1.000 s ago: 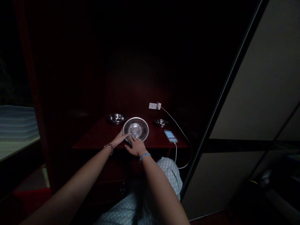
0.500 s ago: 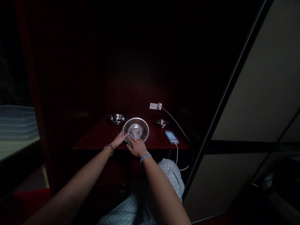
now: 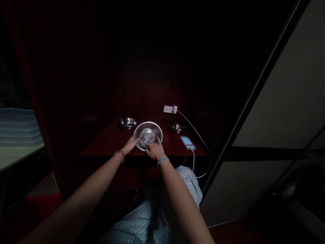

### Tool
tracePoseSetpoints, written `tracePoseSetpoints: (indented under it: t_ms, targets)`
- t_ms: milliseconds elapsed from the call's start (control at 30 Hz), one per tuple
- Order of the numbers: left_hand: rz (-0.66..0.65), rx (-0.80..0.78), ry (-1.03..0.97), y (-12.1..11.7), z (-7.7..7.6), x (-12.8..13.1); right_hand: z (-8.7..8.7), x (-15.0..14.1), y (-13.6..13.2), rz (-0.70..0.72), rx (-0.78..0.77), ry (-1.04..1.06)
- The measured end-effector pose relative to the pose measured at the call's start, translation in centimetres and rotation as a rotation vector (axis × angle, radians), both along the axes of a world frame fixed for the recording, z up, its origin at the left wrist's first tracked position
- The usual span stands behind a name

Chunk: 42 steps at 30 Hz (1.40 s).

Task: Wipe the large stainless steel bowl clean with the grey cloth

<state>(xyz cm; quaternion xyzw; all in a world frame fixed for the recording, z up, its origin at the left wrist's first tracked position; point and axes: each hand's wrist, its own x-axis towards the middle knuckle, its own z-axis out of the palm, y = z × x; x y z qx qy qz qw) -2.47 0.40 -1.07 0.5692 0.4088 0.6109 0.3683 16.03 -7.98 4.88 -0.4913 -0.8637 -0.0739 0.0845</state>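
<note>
On a shelf, hands on steel bowl

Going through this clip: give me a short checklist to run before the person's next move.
Left hand on the large steel bowl: ok, fingertips at its rim.
Right hand on that bowl: ok, fingers over the near rim.
Bowl seated on the dark red table: ok, looks flat.
Small steel bowls apart from it: ok.
White cable away from the bowl: ok.
Bowl contents: cannot tell, glare and dim light.
</note>
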Motion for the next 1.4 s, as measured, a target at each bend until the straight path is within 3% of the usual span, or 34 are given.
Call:
tracePoseSetpoints:
  t_ms: [267, 400, 633, 1067, 1400]
  targets:
    - [0.017, -0.012, 0.017, -0.2, 0.2, 0.4, 0.3, 0.5, 0.1, -0.159, 0.167, 0.040]
    - [-0.012, -0.007, 0.025, -0.2, 0.2, 0.4, -0.2, 0.5, 0.2, -0.198, 0.187, 0.095]
    - [-0.020, -0.020, -0.003, -0.7, 0.3, 0.6, -1.4, -0.2, 0.7, -0.205, 0.164, -0.026]
    - [-0.043, -0.032, 0.035, -0.8, 0.3, 0.3, -1.5, -1.3, -0.4, -0.153, 0.035, 0.091]
    - [-0.048, -0.069, 0.051, -1.5, 1.1, 0.8, -2.0, -1.3, -0.6, -0.017, -0.025, 0.067]
